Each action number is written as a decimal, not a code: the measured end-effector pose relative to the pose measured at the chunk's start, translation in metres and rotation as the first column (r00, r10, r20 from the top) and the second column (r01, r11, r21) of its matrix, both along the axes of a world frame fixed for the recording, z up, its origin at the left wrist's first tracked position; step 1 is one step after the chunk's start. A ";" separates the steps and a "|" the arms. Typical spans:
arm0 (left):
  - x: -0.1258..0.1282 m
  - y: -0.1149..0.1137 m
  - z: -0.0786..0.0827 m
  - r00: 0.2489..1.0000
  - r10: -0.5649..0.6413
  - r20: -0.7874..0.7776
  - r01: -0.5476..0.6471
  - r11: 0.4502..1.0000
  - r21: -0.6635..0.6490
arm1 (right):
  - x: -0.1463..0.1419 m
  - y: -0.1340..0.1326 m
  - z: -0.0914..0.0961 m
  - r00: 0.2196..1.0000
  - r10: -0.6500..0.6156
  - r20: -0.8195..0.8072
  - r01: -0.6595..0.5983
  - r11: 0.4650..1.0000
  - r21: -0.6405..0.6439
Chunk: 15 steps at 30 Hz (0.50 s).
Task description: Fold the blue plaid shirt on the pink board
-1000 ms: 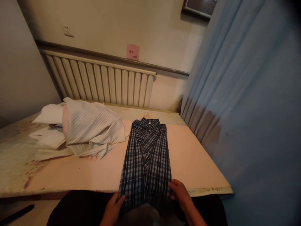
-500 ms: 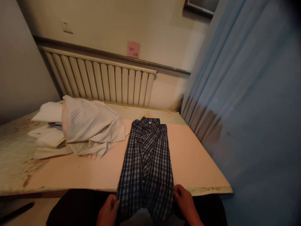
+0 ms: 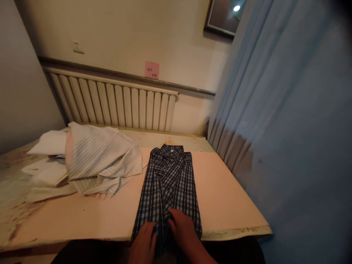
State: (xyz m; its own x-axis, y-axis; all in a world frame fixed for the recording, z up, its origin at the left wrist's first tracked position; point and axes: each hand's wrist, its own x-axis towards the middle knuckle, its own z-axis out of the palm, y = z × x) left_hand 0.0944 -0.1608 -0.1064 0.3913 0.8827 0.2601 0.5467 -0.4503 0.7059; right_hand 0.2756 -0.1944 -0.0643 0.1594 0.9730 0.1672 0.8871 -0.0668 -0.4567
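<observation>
A dark blue-and-grey plaid shirt [image 3: 176, 183] lies lengthwise on the table, its collar at the far end and its sleeves folded in along the body. The lower end reaches the front table edge, partly hidden by my hands. My left hand [image 3: 143, 240] rests on the shirt's lower left part, thumb apart from the fingers. On the lower right part, close to the middle, lies my right hand [image 3: 183, 229], palm down with fingers stretched toward the centre. Neither hand visibly pinches the cloth.
A heap of white and striped cloth [image 3: 101, 157] lies on the left of the table. The table has a pale pink sheet [image 3: 220, 190] over a patterned cover. A radiator [image 3: 115, 102] stands behind, and a blue curtain [image 3: 275, 110] hangs along the right.
Both hands have left the shirt's side edges and moved inward onto its lower part. The shirt's lower end no longer stretches as far toward me. The view has tilted up slightly.
</observation>
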 end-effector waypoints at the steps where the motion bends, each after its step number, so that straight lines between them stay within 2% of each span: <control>1: 0.002 0.001 0.002 1.000 -0.019 -0.012 0.019 1.000 -0.009 | -0.003 0.004 -0.002 0.999 0.022 0.046 -0.021 0.999 -0.036; 4: 0.001 0.006 0.004 0.998 -0.053 -0.033 0.052 0.998 -0.034 | -0.006 0.013 -0.009 0.993 0.013 0.120 -0.001 0.994 -0.106; 8: -0.006 0.016 0.003 1.000 -0.019 -0.015 0.019 0.999 -0.032 | -0.001 0.018 -0.013 0.997 -0.049 0.064 0.053 0.997 -0.060; 11: -0.010 0.027 0.004 0.999 0.018 -0.028 -0.019 1.000 -0.025 | 0.000 0.019 -0.008 0.997 -0.080 0.002 0.080 0.996 -0.040; 15: -0.008 0.035 0.004 0.998 0.012 -0.054 -0.012 1.000 -0.012 | -0.008 0.019 0.003 0.995 -0.075 -0.072 0.075 0.997 -0.002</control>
